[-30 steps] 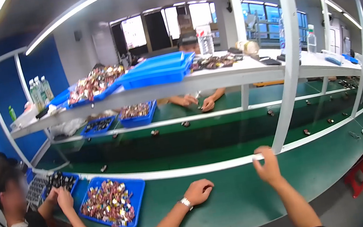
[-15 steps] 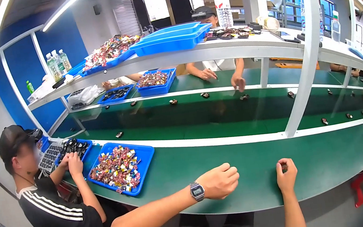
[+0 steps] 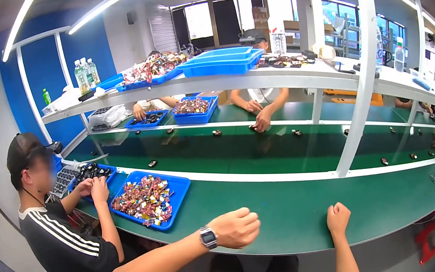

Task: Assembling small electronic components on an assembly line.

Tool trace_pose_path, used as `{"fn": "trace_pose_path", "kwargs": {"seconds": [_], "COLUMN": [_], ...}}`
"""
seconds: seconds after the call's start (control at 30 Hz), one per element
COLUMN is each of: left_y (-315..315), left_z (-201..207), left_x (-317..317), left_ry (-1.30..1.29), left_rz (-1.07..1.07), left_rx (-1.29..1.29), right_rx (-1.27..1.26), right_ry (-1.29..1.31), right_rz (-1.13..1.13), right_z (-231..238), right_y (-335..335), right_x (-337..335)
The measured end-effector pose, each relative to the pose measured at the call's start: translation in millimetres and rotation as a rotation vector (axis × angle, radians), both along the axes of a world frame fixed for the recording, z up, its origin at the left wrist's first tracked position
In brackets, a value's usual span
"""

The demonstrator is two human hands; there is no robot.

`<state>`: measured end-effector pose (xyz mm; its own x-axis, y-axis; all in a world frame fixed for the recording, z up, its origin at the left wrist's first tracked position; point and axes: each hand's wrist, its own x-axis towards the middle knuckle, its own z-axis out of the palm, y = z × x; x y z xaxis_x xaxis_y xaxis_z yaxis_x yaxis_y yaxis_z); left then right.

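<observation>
My left hand (image 3: 236, 228) reaches in over the near edge of the green bench (image 3: 279, 200), its fingers curled into a loose fist. A digital watch (image 3: 208, 237) sits on that wrist. Farther right, my right hand (image 3: 338, 218) is held over the same edge, also closed in a fist. Nothing shows in either hand, and neither touches any part. Left of my hands, a blue tray (image 3: 182, 194) holds a heap of small red, white and yellow parts (image 3: 145, 203); my left hand is the nearer one to it.
A person in black (image 3: 66, 239) works at my left beside a tray of black parts (image 3: 90, 173). Beyond a white rail (image 3: 235, 177), small dark pieces (image 3: 297, 132) lie along the green belt (image 3: 265, 151). A white post (image 3: 353, 74) and shelf (image 3: 220, 83) stand ahead.
My left hand has shifted left, still closed. My right hand has curled tighter into a fist. The view has turned slightly, and the person opposite now touches a piece on the belt.
</observation>
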<state>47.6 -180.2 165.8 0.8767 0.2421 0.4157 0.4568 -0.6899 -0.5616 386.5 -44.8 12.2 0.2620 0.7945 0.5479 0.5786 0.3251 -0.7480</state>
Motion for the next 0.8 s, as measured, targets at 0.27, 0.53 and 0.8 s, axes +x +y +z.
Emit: {"fn": "trace_pose_path", "kwargs": {"seconds": [0.27,0.53,0.8], "left_y": [-31.1,-17.1,70.0], "left_z": [86.7,231.4,370.7], "left_x": [-79.1,-124.5,-32.1], "left_ry": [-0.097,-0.081,-0.141], "left_rz": [0.133,0.164,-0.289], "left_rx": [0.274,0.614,0.731], "right_rx": [0.055,0.213,0.925], "right_ry": [-0.039,-0.215,-0.329], "right_rz": [0.15,-0.091,-0.198], "right_z": [0.9,33.8,307.6], "right_y": [0.1,-19.3,45.3], "right_x": [-8.3,75.5,132.3]}}
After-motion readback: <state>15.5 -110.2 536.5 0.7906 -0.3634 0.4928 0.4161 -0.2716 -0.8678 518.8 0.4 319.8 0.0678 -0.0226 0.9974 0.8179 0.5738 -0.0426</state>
